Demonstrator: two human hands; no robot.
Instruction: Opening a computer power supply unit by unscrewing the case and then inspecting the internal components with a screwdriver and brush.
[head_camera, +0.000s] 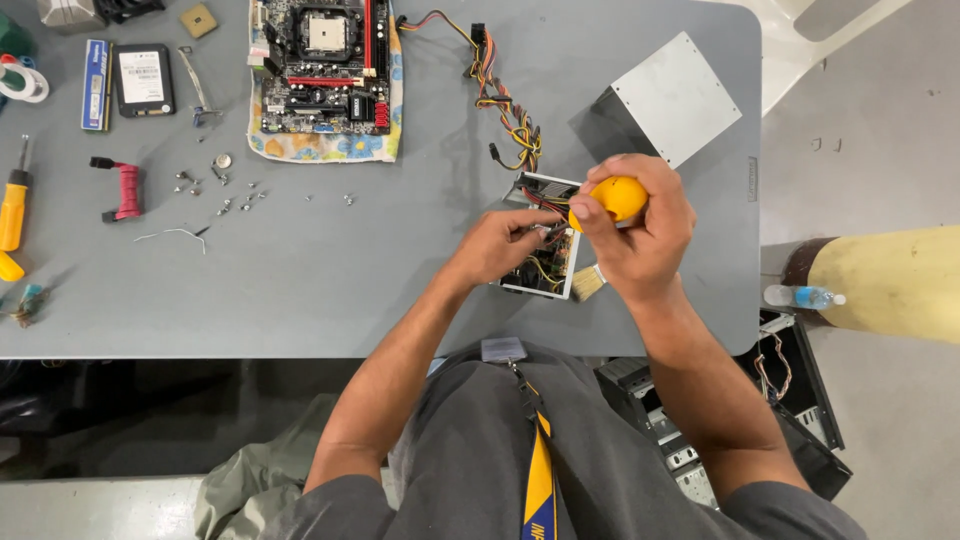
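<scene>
Grey table (420, 270) bearing motherboard (322, 65), screws (235, 195).

table (300, 290): matt grey, smooth | metal cover (672, 95): dull sheet metal | yellow handle (620, 196): glossy plastic | cloth (325, 148): printed fabric

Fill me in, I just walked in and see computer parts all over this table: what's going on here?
A person is bent over an opened power supply unit on the grey table. The right hand grips a yellow handle, apparently a brush whose bristles show below the hand. The left hand reaches into the unit's wiring. The metal cover lies behind, and a motherboard sits on a cloth, with loose screws nearby.
</scene>
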